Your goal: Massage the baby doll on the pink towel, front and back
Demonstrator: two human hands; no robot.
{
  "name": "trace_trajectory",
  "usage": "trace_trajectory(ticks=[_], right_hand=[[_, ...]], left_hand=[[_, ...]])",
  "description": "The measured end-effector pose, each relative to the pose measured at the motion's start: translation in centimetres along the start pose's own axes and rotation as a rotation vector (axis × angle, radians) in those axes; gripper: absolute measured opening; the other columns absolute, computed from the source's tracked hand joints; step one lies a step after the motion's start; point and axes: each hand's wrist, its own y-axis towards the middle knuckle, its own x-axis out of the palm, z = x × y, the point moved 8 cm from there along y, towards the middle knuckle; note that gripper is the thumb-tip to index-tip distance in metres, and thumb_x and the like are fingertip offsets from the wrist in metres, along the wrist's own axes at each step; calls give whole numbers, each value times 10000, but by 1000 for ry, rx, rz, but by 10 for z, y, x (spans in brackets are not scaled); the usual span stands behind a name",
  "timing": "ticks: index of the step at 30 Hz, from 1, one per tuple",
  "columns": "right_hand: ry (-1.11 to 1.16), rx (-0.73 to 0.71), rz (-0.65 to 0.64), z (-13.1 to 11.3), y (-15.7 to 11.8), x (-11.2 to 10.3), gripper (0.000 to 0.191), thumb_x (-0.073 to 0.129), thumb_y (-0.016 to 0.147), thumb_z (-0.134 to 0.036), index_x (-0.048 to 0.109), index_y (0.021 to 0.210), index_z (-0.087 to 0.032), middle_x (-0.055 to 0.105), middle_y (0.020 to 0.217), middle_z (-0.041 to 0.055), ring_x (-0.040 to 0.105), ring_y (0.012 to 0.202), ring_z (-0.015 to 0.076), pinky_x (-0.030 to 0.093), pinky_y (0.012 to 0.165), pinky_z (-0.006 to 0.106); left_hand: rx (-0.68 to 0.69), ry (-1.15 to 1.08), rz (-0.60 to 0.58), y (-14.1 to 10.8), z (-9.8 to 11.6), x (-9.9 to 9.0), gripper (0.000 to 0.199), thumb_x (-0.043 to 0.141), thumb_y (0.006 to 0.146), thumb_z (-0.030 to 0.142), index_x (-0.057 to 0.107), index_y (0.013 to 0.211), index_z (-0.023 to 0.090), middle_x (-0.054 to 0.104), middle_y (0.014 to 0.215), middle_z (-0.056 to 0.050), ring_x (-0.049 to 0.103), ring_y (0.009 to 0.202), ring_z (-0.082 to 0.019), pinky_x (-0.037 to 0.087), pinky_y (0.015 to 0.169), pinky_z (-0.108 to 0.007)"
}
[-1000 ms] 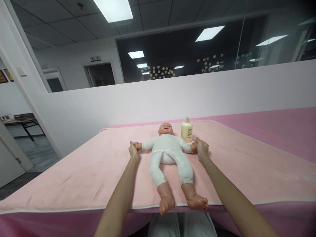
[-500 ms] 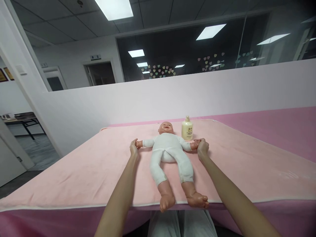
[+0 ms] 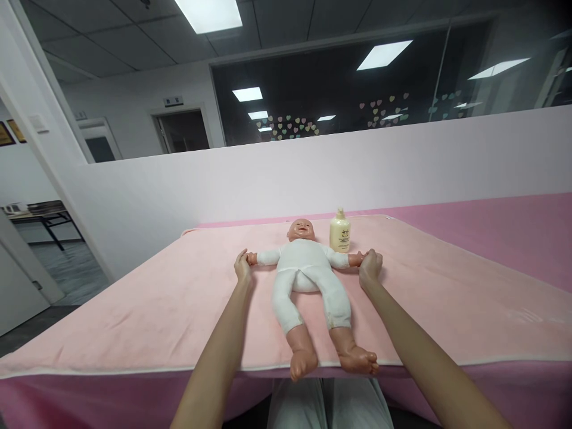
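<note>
A baby doll (image 3: pixel 301 262) with a white cloth body lies on its back on the pink towel (image 3: pixel 179 310), head away from me and feet at the near edge. Both its arms are stretched out to the sides. My left hand (image 3: pixel 243 267) is closed around the doll's hand on the left. On the other side, my right hand (image 3: pixel 370 267) grips the doll's other hand, with my fingers curled over it. Just beyond the doll's arm on the right stands a pale yellow pump bottle (image 3: pixel 340 233), upright and touched by neither hand.
A low white wall (image 3: pixel 286 179) with a glass window above it rises behind the table. Pink table covering (image 3: pixel 513 232) shows past the towel at the right. At the far left, a dark-legged table (image 3: pixel 49 217) stands in another room.
My right hand has moved slightly outward to the right, and the doll's arm on that side is now straighter. My left hand has shifted barely, still holding the doll's other hand.
</note>
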Motion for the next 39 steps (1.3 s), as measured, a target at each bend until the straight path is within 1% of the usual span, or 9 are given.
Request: trace_trajectory(ticks=[3,7,10,18,24,28,32,35,39], right_hand=[[8,54,39,1,-3,-2,218,469,719,-446,461,797,-243,559,726,-6,552,701,171,449,602,287],[13,-21,-10,-6,-6,3,243,566,638,-400,479,795,-236,556,723,-24,551,727,168,457,612,276],[31,-20,-9,-4,-5,5,240,596,598,-373,504,762,-223,581,743,-10,561,769,176,465,637,274],[60,31,149,4,0,-7,246,592,593,-368,528,775,-217,629,872,25,587,842,185,477,690,276],[-38,-27,132,-3,-2,-8,203,495,692,-440,480,694,-238,611,729,24,571,745,190,460,635,282],[-11,53,126,-2,-5,-8,252,481,710,-471,526,694,-223,615,738,25,567,726,181,457,660,288],[55,85,74,-2,-6,-3,205,488,699,-415,535,702,-216,601,724,3,544,680,159,450,636,278],[15,46,59,-3,-6,-2,138,524,658,-360,516,674,-223,560,647,-16,514,645,160,433,588,276],[-75,48,64,-1,-5,-3,128,577,611,-332,503,616,-227,534,597,-25,481,603,158,400,558,281]], left_hand=[[-21,13,-4,-1,-2,1,297,582,684,177,629,978,170,627,870,-59,598,783,-159,482,706,-292],[0,53,27,1,-2,-3,202,574,696,196,602,896,182,587,840,-31,570,767,-142,467,703,-276],[-4,51,34,2,-3,-5,146,565,705,211,584,847,181,567,784,-7,549,727,-127,456,696,-268],[-17,33,32,-2,3,-1,163,598,691,281,603,813,174,577,755,-11,548,707,-130,443,647,-251],[-61,2,9,-6,2,1,188,518,704,298,611,803,168,588,737,-27,568,671,-140,448,628,-269],[-83,-20,-6,-6,0,2,217,489,674,267,611,825,170,596,758,-35,574,668,-141,442,609,-265],[-85,-24,-19,-6,0,3,244,500,636,238,613,842,173,604,794,-38,573,701,-143,434,611,-258],[-79,-15,-36,-8,1,4,264,519,615,223,613,858,178,609,802,-35,571,719,-148,434,619,-261],[-57,24,-47,-10,4,5,248,570,603,208,614,846,185,604,809,-28,568,733,-152,437,630,-271]])
